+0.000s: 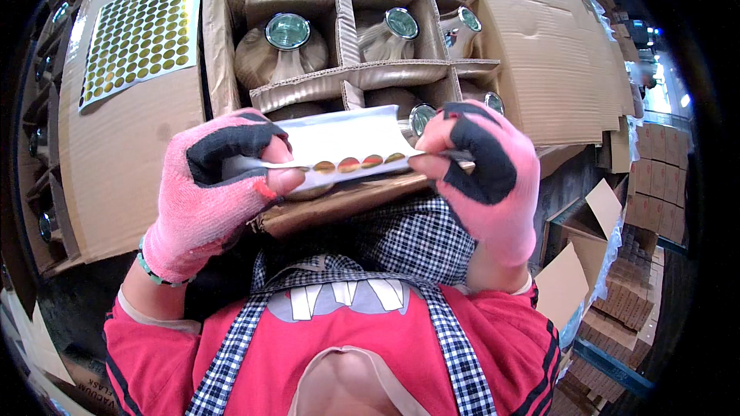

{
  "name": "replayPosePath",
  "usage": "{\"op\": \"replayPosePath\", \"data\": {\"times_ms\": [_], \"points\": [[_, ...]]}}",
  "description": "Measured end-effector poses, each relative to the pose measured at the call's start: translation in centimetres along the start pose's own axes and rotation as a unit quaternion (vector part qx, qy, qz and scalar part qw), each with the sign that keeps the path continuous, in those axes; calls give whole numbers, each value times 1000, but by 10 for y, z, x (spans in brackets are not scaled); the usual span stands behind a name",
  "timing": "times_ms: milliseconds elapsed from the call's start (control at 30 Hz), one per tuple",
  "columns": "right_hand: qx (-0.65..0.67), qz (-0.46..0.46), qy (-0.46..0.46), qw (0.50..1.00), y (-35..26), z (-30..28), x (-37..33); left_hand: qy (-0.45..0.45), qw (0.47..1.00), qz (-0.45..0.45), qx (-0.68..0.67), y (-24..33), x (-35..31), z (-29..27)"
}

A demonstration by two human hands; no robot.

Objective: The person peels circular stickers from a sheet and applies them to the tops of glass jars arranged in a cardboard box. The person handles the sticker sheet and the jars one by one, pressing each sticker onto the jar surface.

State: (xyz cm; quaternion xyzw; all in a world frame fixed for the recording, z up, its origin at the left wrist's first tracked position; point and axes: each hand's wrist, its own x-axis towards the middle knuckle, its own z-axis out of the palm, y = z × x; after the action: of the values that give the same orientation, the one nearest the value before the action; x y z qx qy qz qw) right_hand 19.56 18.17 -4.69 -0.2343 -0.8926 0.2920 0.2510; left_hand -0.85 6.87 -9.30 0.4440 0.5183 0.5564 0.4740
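Red cloth of the wearer's shirt (285,339) lies nearest, crossed by woven checked apron straps (462,347), and beyond it the left hand (220,177) and right hand (489,173), in knitted pink gloves (177,219) with black patches, have their fingers closed, pinching opposite ends of a smooth white sticker strip (339,139). Slightly curled, its long axis runs left to right, rising a little rightward, with shiny round gold stickers (349,165) along the edge toward the body. It hangs above the near side of a corrugated cardboard carton (220,38) of bulbous, round-mouthed glass vessels (288,31).
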Motion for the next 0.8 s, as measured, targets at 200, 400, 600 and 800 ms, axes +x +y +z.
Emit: {"op": "replayPosePath", "data": {"times_ms": [200,400,600,800], "points": [[-129,-126,-12,983,8,-3,-13,2,973,-196,-121,2,-2,10],[-122,-135,4,983,15,1,-16,8,959,-253,-126,4,2,12],[-10,-70,-21,997,23,-3,-16,12,945,-272,-180,-7,4,9],[-155,54,56,985,156,-40,56,-26,921,-313,-231,-13,2,11]]}}
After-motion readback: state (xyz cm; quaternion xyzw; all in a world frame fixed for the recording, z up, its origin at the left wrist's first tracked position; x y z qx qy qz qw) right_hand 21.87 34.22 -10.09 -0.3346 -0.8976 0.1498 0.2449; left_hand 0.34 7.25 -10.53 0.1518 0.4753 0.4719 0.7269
